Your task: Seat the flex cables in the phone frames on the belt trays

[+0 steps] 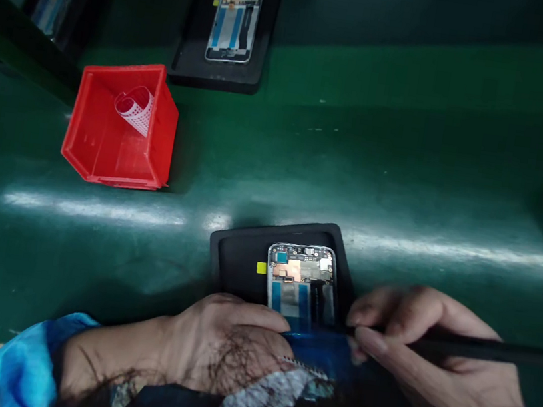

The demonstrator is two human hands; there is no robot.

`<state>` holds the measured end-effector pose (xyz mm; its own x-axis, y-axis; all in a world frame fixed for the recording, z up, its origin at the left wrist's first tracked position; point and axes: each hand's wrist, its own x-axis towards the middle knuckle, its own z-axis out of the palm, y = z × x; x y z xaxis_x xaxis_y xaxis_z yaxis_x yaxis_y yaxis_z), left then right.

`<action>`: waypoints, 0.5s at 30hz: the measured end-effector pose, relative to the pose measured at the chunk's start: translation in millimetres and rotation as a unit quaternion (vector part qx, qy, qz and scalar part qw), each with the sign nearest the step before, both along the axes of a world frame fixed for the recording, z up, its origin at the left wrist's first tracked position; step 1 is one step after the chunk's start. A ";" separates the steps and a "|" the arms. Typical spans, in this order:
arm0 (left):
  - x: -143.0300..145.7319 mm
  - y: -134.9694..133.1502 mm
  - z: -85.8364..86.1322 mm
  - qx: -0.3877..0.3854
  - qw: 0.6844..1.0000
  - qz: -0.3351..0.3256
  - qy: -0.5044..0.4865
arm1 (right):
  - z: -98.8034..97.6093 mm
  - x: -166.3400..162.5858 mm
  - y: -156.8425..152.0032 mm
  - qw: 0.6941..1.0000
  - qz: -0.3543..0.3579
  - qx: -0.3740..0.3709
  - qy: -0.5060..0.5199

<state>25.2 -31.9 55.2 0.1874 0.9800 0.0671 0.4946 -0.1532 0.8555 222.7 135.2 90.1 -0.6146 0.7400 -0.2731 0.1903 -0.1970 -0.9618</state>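
At 6 o'clock on the green worktop (403,202), a black tray (238,256) carries an open phone (301,282), back cover off, board and blue strips showing. Left hand (221,345) rests on the tray's near edge at 7 o'clock of the phone, fingers curled loosely, touching the phone's lower end; can't tell if it grips anything. Right hand (431,361) at 4 o'clock pinches a thin black tool (483,351), tip at the phone's lower right edge. Red bin (121,125) at 10 o'clock, holding a curled white sheet (136,107). Second phone (235,22) at 12 o'clock, well apart.
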 end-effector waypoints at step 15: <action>3.7 8.7 12.6 0.084 0.995 0.049 0.017 | -24.6 -6.8 35.9 0.998 -0.010 -0.059 0.013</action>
<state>28.9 -23.2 67.8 0.0968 0.9692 0.2265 0.5423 -0.2422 0.8045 215.9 171.1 65.5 -0.6077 0.7160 -0.3437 0.1611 -0.3127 -0.9361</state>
